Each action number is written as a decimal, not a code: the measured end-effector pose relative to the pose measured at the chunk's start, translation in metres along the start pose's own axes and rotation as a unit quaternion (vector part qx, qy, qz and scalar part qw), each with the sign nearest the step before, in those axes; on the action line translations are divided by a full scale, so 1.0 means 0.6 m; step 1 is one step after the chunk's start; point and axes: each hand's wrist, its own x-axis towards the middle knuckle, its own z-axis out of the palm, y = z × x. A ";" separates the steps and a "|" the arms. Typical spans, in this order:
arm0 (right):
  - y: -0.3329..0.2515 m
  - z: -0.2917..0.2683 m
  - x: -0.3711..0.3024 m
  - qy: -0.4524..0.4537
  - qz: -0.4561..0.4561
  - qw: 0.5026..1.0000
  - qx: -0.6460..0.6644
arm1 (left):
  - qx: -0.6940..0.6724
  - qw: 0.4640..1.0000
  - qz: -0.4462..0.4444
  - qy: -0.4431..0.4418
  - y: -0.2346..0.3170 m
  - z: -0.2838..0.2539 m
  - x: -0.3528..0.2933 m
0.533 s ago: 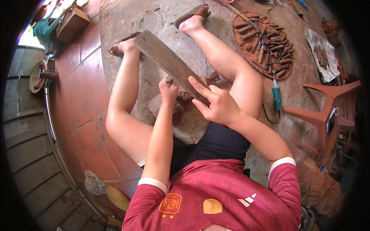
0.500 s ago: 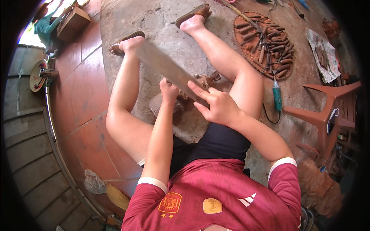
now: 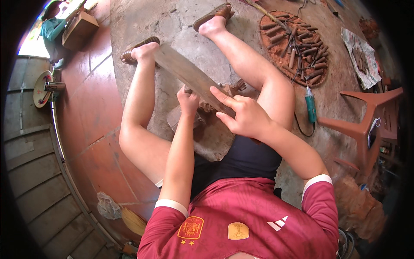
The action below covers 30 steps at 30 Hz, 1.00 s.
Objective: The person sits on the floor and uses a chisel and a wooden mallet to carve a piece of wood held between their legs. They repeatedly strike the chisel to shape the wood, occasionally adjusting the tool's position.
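I sit on the ground with my legs spread, and a long flat wooden board point(image 3: 183, 71) slants from my left foot toward my lap. My right hand point(image 3: 243, 115) grips the board's near end, fingers laid along its top face. Just left of it, my left hand point(image 3: 188, 101) is closed around a small tool pressed against a brown carved wooden piece point(image 3: 215, 101) under the board. The tool itself is mostly hidden in the fist. A flat stone block point(image 3: 181, 118) lies beneath the hands.
A round mat point(image 3: 297, 47) with several wooden tools lies far right of my right leg. A teal power tool point(image 3: 310, 108) with a cable rests by my right knee. An orange plastic stool point(image 3: 366, 116) stands at right. A broom point(image 3: 131, 220) lies near left.
The board has swung slightly, its far end now lying beside my left foot. Both hands keep their hold at its near end.
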 end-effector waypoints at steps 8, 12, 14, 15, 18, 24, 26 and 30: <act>0.005 -0.002 -0.001 -0.056 0.025 0.998 -0.018 | 0.029 0.999 0.028 -0.006 0.010 0.000 0.001; 0.006 0.011 -0.010 0.002 -0.005 1.000 -0.004 | 0.035 0.999 0.019 -0.023 0.024 0.007 0.001; 0.012 0.008 -0.006 -0.097 0.039 0.993 -0.052 | 0.026 0.999 0.007 -0.020 0.007 0.001 0.002; 0.011 0.006 -0.004 -0.076 0.030 0.996 -0.040 | 0.021 1.000 0.001 -0.019 -0.002 -0.001 0.003; 0.004 0.000 -0.006 0.004 0.014 1.000 0.002 | 0.034 0.999 0.004 -0.008 0.002 0.009 0.012; 0.008 0.021 -0.023 -0.051 0.056 0.996 -0.039 | 0.070 0.997 0.034 -0.028 0.000 0.005 0.017; 0.003 0.017 -0.024 -0.063 0.078 0.994 -0.038 | 0.050 0.998 0.029 -0.021 -0.002 0.005 0.018; -0.012 0.020 -0.024 0.002 0.056 0.998 -0.042 | 0.036 0.999 -0.006 -0.027 -0.018 0.004 0.026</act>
